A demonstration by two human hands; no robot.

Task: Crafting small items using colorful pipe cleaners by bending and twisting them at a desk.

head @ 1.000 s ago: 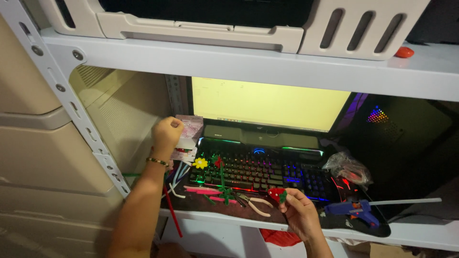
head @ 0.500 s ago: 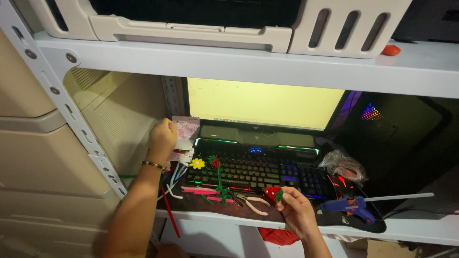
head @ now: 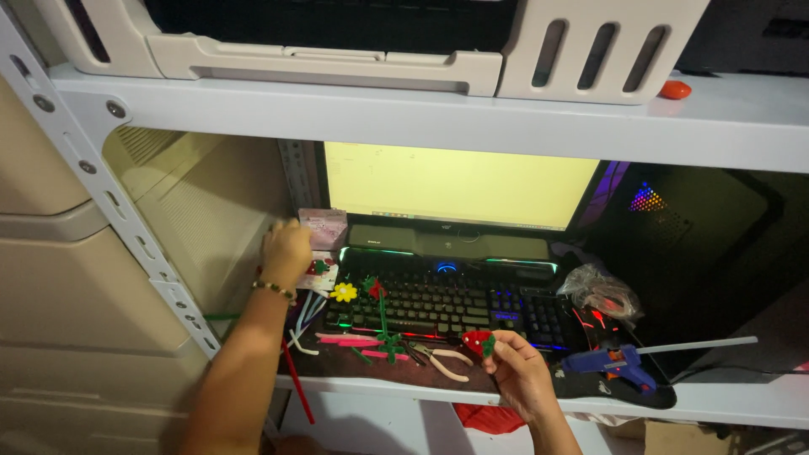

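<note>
Flower piece: a small red bloom with a green leaf [head: 479, 341], made of fuzzy wire, is held just in front of the keyboard [head: 447, 305], above the shelf edge [head: 404, 389].
Right hand [head: 521, 375]: fingers are curled, the thumb and fingertips pinched on the red bloom.
Left hand [head: 285, 250]: it is raised at the left end of the keyboard, fingers bent, touching a small pink packet [head: 323, 226]; whether the packet is gripped cannot be told.
Progress: a yellow flower [head: 343, 292] and a red flower on a green stem [head: 377, 297] are judged finished and laid on the keyboard; the red bloom in hand has no stem as yet.
Loose stock: pink wire stems [head: 350, 339] and a green piece [head: 389, 345] are laid along the front of the keyboard.
Tools: pliers [head: 438, 357] are laid beside the right hand; a blue glue gun [head: 613, 363] is laid further right, apart from both hands.
Backdrop: a lit monitor [head: 459, 184] is set behind the keyboard, a crumpled clear bag [head: 600, 291] to its right.
</note>
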